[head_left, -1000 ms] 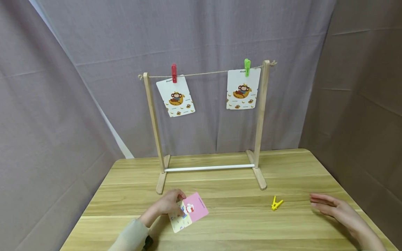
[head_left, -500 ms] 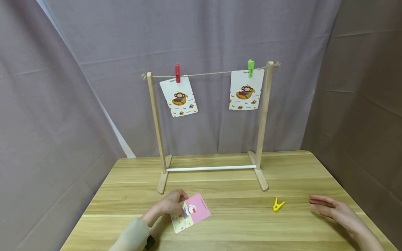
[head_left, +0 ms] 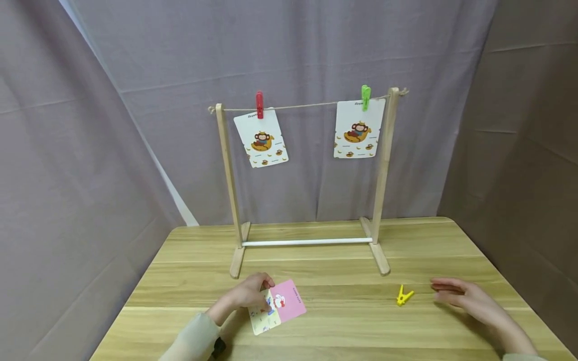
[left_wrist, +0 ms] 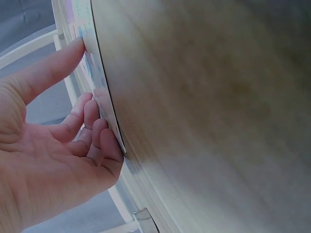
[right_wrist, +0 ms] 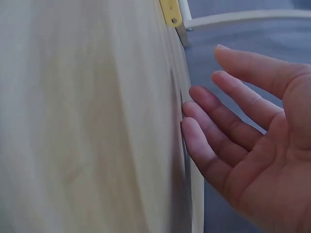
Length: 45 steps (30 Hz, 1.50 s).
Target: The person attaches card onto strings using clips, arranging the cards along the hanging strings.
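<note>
Well beyond my fingers, the grey-mauve fabric curtain [head_left: 316, 50] fills the back, and beneath them spreads the yellowish wood-grained table [head_left: 343, 321]. Ahead of both hands stands the pale wooden rack [head_left: 384, 170], two posts with twine strung across the top.

My left hand [head_left: 250, 293] is at the rectangular pink-and-yellow printed card [head_left: 283, 308]: thumb on its face, other fingers curled at its edge in what looks like a light pinch. I can't tell whether any fingertip is underneath. The card lies low at the tabletop, mostly reaching out past my thumb, so pressing down could pin it flat, and a loose hold could let it slide away.

My right hand [head_left: 467, 301] holds nothing, fingers loosely bent and a little spread.

High beyond my left fingers hangs a tilted white monkey-print card [head_left: 262, 140]; farther along the twine is a straighter white monkey-print card [head_left: 358, 130]. The tilted one is clipped off-centre by the red plastic peg [head_left: 259, 105], so a bump to the rack might swing or loosen it. The lime-green plastic peg [head_left: 366, 98] holds the other.

Near my right fingertips, not touching them, lies the yellow plastic peg [head_left: 401, 299]; a careless brush could push it out of reach.
</note>
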Motion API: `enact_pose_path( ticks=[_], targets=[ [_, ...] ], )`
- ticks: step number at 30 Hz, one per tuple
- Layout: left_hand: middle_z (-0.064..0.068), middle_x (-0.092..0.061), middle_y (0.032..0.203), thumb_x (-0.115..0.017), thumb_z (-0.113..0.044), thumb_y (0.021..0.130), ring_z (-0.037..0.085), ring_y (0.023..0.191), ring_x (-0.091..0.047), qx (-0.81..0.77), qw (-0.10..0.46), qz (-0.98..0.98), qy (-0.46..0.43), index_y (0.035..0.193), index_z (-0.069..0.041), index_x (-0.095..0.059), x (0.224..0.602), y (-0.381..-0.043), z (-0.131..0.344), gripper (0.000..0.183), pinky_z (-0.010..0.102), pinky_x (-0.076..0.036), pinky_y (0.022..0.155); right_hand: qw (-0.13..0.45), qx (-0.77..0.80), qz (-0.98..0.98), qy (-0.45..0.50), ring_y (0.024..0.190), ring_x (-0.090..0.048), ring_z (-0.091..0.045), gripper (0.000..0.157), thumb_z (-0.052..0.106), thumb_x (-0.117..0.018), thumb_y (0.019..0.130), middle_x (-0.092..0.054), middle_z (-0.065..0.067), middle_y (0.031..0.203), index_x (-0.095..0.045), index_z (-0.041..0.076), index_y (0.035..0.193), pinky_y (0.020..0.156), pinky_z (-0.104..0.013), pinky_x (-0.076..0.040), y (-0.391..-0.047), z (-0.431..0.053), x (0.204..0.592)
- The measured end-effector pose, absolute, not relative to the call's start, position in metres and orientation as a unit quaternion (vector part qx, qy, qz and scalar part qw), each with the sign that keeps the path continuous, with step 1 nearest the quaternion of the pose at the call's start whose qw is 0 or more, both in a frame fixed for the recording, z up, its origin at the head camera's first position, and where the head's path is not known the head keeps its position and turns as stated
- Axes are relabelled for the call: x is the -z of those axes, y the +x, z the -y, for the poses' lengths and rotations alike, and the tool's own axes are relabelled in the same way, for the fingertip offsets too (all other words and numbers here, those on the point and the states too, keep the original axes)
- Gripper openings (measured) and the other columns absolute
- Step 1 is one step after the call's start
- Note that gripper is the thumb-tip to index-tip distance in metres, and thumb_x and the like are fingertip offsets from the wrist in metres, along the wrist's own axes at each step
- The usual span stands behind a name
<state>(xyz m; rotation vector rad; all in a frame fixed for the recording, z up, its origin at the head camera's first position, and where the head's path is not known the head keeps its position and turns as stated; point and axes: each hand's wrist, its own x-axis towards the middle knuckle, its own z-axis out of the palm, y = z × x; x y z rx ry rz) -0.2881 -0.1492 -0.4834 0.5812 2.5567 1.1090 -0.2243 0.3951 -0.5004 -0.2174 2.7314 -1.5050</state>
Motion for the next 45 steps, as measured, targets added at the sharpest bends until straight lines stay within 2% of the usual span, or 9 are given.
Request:
enact_pose_path(
  ticks=[4,8,12,18,24,29,39,45],
  targets=[
    [0.009,-0.055,0.101,-0.081,0.011,0.063,0.022,0.093,-0.051,-0.377,0.145,-0.890,0.211,0.109,0.001,-0.060,0.484,-0.289,0.149,0.052,0.038,-0.046,0.087,0.013,0.456,-0.886,-0.082,0.095,-0.062,0.005,0.050,0.014,-0.072,0.094,-0.067,-0.024,0.122,-0.055,-0.015,0.132,0.079,-0.016,-0.050,-0.230,-0.386,0.500],
    [0.009,-0.055,0.102,-0.081,0.011,0.063,0.022,0.094,-0.051,-0.373,0.144,-0.891,0.214,0.109,0.001,-0.060,0.483,-0.290,0.148,0.051,0.039,-0.046,0.089,0.011,0.443,-0.891,-0.100,0.096,-0.063,0.003,0.050,0.014,-0.073,0.092,-0.065,-0.028,0.123,-0.057,-0.014,0.130,0.079,-0.016,-0.050,-0.235,-0.380,0.500],
    [0.009,-0.055,0.102,-0.081,0.011,0.063,0.022,0.094,-0.051,-0.371,0.145,-0.893,0.210,0.109,0.000,-0.060,0.482,-0.289,0.148,0.052,0.039,-0.046,0.089,0.021,0.448,-0.884,-0.130,0.094,-0.063,0.001,0.050,0.011,-0.073,0.092,-0.066,-0.027,0.119,-0.055,-0.017,0.129,0.078,-0.017,-0.051,-0.241,-0.379,0.500],
    [0.008,-0.055,0.102,-0.081,0.012,0.063,0.022,0.094,-0.051,-0.362,0.149,-0.897,0.206,0.110,-0.001,-0.060,0.482,-0.290,0.148,0.053,0.037,-0.046,0.087,0.046,0.458,-0.873,-0.165,0.089,-0.062,0.000,0.041,0.008,-0.071,0.093,-0.070,-0.017,0.109,-0.058,-0.020,0.121,0.074,-0.020,-0.052,-0.247,-0.375,0.501],
    [0.006,-0.055,0.104,-0.082,0.010,0.063,0.021,0.096,-0.050,-0.356,0.148,-0.901,0.201,0.110,-0.003,-0.061,0.483,-0.291,0.147,0.053,0.040,-0.046,0.090,0.056,0.455,-0.874,-0.162,0.087,-0.061,0.001,0.040,0.007,-0.071,0.093,-0.068,-0.022,0.108,-0.059,-0.020,0.120,0.073,-0.020,-0.052,-0.250,-0.369,0.501],
    [0.007,-0.055,0.106,-0.083,0.009,0.063,0.022,0.097,-0.049,-0.353,0.146,-0.902,0.203,0.110,-0.004,-0.061,0.484,-0.291,0.148,0.053,0.042,-0.045,0.092,0.062,0.454,-0.875,-0.152,0.084,-0.059,-0.002,0.041,0.008,-0.072,0.092,-0.068,-0.016,0.102,-0.059,-0.019,0.120,0.072,-0.021,-0.051,-0.250,-0.364,0.499],
    [0.008,-0.056,0.103,-0.083,0.011,0.061,0.022,0.096,-0.050,-0.367,0.148,-0.894,0.211,0.109,-0.001,-0.061,0.482,-0.289,0.148,0.054,0.040,-0.045,0.090,0.090,0.463,-0.872,-0.129,0.085,-0.058,-0.006,0.038,0.010,-0.073,0.090,-0.066,-0.013,0.101,-0.064,-0.013,0.118,0.071,-0.022,-0.050,-0.250,-0.360,0.498],
    [0.007,-0.056,0.103,-0.083,0.011,0.062,0.022,0.096,-0.050,-0.362,0.149,-0.895,0.213,0.110,-0.002,-0.061,0.480,-0.289,0.147,0.054,0.040,-0.045,0.091,0.098,0.447,-0.882,-0.111,0.082,-0.055,-0.007,0.029,0.013,-0.073,0.091,-0.067,-0.010,0.099,-0.069,-0.008,0.111,0.069,-0.023,-0.048,-0.251,-0.359,0.495]
  ],
)
